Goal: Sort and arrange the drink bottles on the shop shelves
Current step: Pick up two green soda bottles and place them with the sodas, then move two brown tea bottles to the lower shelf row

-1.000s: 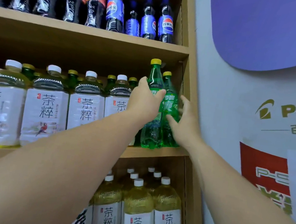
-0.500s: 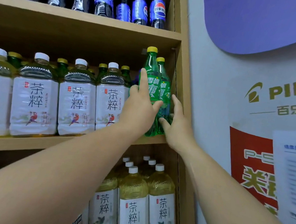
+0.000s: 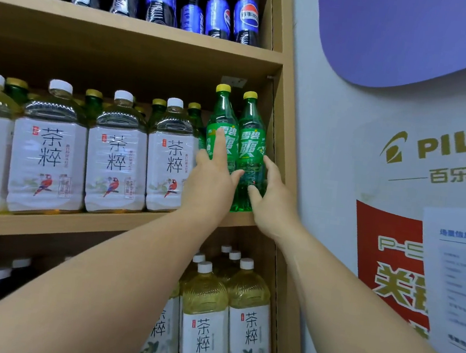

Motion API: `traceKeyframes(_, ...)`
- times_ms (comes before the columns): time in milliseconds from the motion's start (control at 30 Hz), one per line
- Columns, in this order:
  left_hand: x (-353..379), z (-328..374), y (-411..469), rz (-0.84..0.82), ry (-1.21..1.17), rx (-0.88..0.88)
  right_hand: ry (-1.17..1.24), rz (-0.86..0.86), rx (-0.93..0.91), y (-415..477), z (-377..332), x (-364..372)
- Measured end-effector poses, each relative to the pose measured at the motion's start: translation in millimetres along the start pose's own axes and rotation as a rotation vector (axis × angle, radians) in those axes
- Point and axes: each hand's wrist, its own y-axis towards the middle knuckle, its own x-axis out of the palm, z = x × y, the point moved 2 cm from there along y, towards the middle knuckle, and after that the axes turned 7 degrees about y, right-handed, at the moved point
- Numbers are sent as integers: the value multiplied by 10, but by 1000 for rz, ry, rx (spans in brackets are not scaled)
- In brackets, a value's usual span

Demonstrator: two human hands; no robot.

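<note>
Two green soda bottles with yellow caps stand upright side by side at the right end of the middle shelf [image 3: 77, 223]. My left hand [image 3: 211, 182] is wrapped on the left green bottle [image 3: 222, 115], with its index finger lying up across the label. My right hand [image 3: 275, 198] holds the right green bottle [image 3: 248, 146] low on its body, fingers on the side toward the shelf's side panel [image 3: 284, 124]. Both bottle bases rest on the shelf board, and the labels face me.
Large white-labelled tea bottles [image 3: 118, 152] fill the middle shelf to the left, with more green bottles behind them. Blue-labelled and dark cola bottles [image 3: 217, 11] stand on the top shelf. More tea bottles [image 3: 205, 317] stand below. A wall with posters [image 3: 390, 250] is at the right.
The two green bottles, first overlapping one behind the other, now stand side by side with labels forward. Both hands have slid lower on the bottles.
</note>
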Motion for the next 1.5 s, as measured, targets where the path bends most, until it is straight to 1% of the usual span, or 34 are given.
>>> traceKeyframes(100,11,-2,-47,-9,98,46,-18,-11,7,-5,31,9)
traceKeyframes(200,7,-25,-227,-98,184,123,-30,6,-14,-7,40,-34)
traceKeyframes(267,22,-73,-309,-123,213,162,-37,15,-12,-5,47,-46)
traceKeyframes(467,94,-94,-253,-146,320,147,-141,34,3,-37,25,23)
traceKeyframes(633,29,-126,-381,-176,283,186,-160,16,7,-64,-9,17)
traceKeyframes(700,-70,-162,-468,-176,217,219,-149,53,-14,-89,-69,18)
traceKeyframes(767,-241,-229,-529,-127,144,270,-118,147,-80,-142,-183,27)
traceKeyframes(833,-474,-347,-539,-14,101,326,-101,227,-195,-194,-353,70)
traceKeyframes(867,-594,-429,-519,52,107,340,-98,232,-251,-206,-448,113)
traceKeyframes(967,-938,-781,-351,210,237,286,-61,133,-348,-168,-742,303)
traceKeyframes(1067,-1295,-1135,-90,277,447,199,-55,27,-395,-29,-995,478)
traceKeyframes(1133,-1448,-1287,79,227,610,172,-88,-36,-410,91,-1133,565)
traceKeyframes(1267,-1448,-1396,341,-4,795,110,-219,-169,-366,282,-1350,732)
traceKeyframes(1333,-1379,-1403,413,-117,804,85,-315,-225,-323,350,-1397,826)
traceKeyframes(1400,-1327,-1400,449,-183,762,64,-396,-267,-286,390,-1401,903)
traceKeyframes(1500,-1318,-1393,494,-160,723,60,-439,-247,-280,432,-1381,954)
